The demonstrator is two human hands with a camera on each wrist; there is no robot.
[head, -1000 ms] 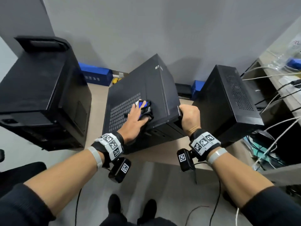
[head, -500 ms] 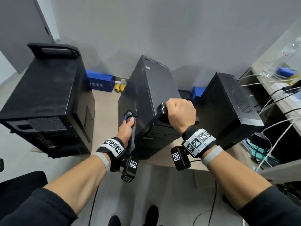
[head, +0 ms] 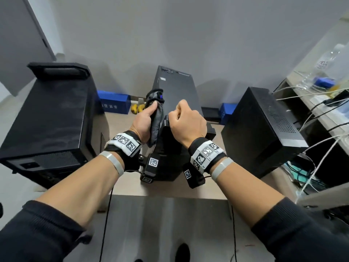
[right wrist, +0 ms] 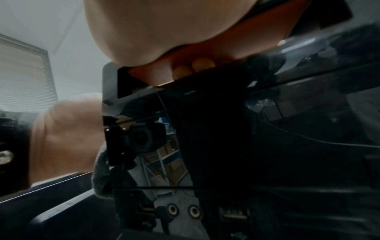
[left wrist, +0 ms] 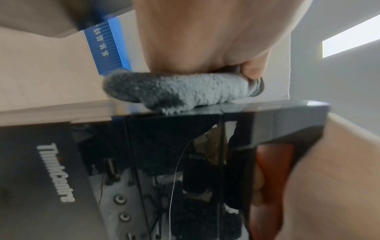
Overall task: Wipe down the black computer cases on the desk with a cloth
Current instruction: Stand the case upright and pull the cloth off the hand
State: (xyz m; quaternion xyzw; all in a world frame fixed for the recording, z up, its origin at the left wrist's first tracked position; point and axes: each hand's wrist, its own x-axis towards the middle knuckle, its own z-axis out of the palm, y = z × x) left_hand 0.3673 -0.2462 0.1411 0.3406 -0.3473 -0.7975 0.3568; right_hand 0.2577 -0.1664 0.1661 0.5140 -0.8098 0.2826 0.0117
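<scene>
The middle black computer case (head: 176, 95) stands upright on the desk (head: 120, 125), front panel (left wrist: 168, 155) facing me. My left hand (head: 144, 120) grips a grey cloth (head: 156, 118) and holds it against the case's left top edge; the left wrist view shows the cloth (left wrist: 185, 91) lying on that edge. My right hand (head: 186, 121) is curled over the front top edge of the case, its fingertips (right wrist: 191, 68) tucked into a recess. A big black tower (head: 49, 121) stands at the left and a smaller black case (head: 262, 129) at the right.
Blue boxes (head: 115, 103) and yellow objects (head: 137, 108) lie at the back of the desk against the wall. A side desk (head: 321, 114) at the right carries white cables, a water bottle (head: 328, 61) and clutter. A black chair edge shows at bottom left.
The middle case has been tipped from lying slanted to standing upright. My left hand with the cloth moved from its side panel up to the top left edge; the right hand kept its grip.
</scene>
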